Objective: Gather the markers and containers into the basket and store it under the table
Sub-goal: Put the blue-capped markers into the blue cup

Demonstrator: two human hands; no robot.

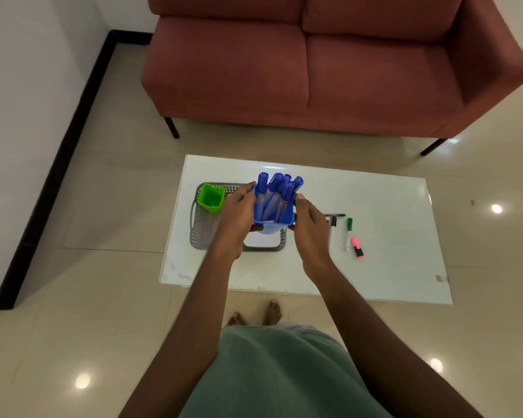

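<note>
A blue container [280, 220] filled with several blue-capped markers [277, 188] is held over the grey perforated basket [198, 229] on the white table [384, 212]. My left hand [237, 214] grips its left side and my right hand [310, 226] grips its right side. An empty green container [212, 198] stands in the basket's far left corner. To the right on the table lie a black marker [332, 226], a green marker [348, 233] and a pink highlighter [357, 248]. Whether the blue container touches the basket floor is hidden by my hands.
A red-brown sofa [314, 64] stands beyond the table. Shiny tiled floor [109, 188] surrounds the table, with a white wall and black skirting on the left. My bare feet [254, 316] are at the table's near edge.
</note>
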